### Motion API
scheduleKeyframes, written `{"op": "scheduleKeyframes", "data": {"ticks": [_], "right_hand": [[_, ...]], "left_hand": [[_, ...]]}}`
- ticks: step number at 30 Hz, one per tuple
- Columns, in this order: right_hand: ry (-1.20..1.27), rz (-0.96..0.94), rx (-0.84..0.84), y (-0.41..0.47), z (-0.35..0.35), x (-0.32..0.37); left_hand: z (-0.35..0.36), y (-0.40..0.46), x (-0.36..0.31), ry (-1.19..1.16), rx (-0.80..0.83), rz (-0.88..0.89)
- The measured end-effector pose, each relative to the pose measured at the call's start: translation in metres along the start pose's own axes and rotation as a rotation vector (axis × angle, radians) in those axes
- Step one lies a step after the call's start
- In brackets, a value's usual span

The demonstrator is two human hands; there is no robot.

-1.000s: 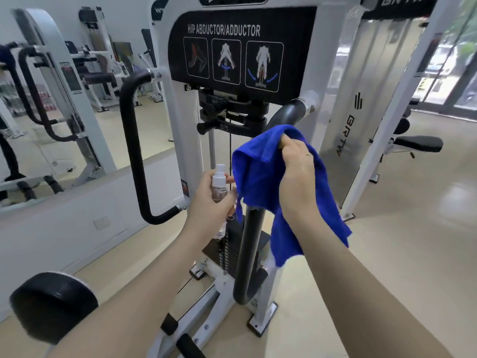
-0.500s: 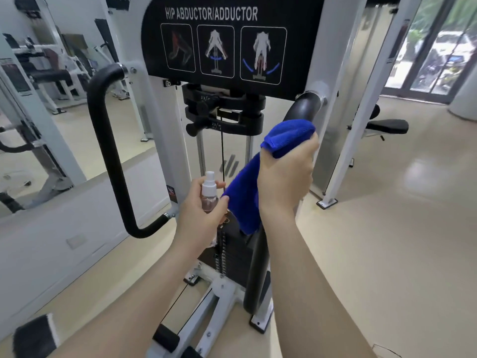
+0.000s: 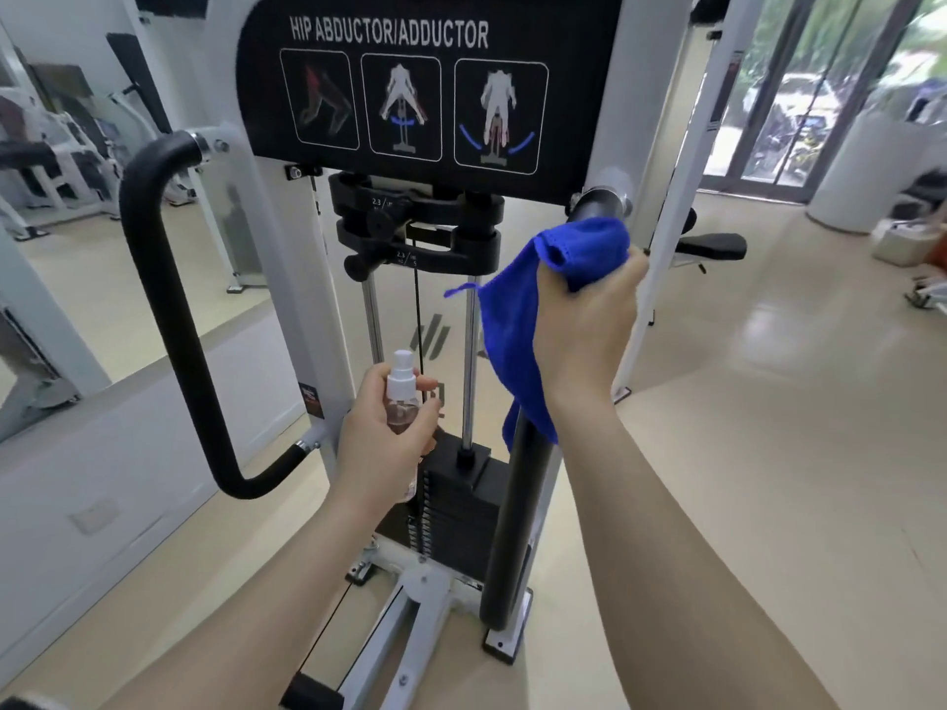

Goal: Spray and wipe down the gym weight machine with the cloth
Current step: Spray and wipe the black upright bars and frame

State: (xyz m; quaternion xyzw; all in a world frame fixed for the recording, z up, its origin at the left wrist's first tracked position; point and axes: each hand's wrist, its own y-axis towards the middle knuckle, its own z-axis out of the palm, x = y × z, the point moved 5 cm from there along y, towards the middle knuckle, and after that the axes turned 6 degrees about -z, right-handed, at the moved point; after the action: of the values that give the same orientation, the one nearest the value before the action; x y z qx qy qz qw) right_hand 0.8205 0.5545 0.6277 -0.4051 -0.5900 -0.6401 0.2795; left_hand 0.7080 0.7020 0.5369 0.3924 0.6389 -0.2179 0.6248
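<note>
Cloth (image 3: 517, 325), a blue microfibre one, is wrapped around the upper part of the machine's right black handle bar (image 3: 517, 525), just below the bend where the bar meets the white frame (image 3: 302, 279). The right hand (image 3: 584, 330) grips the bar through the cloth, fingers curled around both, and a loose corner hangs down beside the bar. The left hand (image 3: 382, 443) holds a small clear spray bottle (image 3: 402, 397) upright in front of the weight stack (image 3: 456, 509), fingers closed round its body; the index finger is not on the white nozzle, as far as the view shows.

Judged from this, the wiping of the right bar is under way near its top. No wet film shows on any surface, so what is already cleaned cannot be told. Likely still left are the lower bar, the left handle bar (image 3: 169, 320), the instruction panel (image 3: 425, 89) and the frame.
</note>
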Motion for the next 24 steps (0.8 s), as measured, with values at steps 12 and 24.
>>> {"op": "scheduleKeyframes", "data": {"ticks": [12,24], "right_hand": [[-0.424,-0.139,0.056,-0.031,-0.011,-0.014],[-0.482,0.150,0.252,-0.097,-0.010,-0.089]], "left_hand": [[-0.013,-0.038,0.034,0.016,0.072,-0.084],[-0.019,-0.061,0.072,0.027,0.080,-0.143]]}}
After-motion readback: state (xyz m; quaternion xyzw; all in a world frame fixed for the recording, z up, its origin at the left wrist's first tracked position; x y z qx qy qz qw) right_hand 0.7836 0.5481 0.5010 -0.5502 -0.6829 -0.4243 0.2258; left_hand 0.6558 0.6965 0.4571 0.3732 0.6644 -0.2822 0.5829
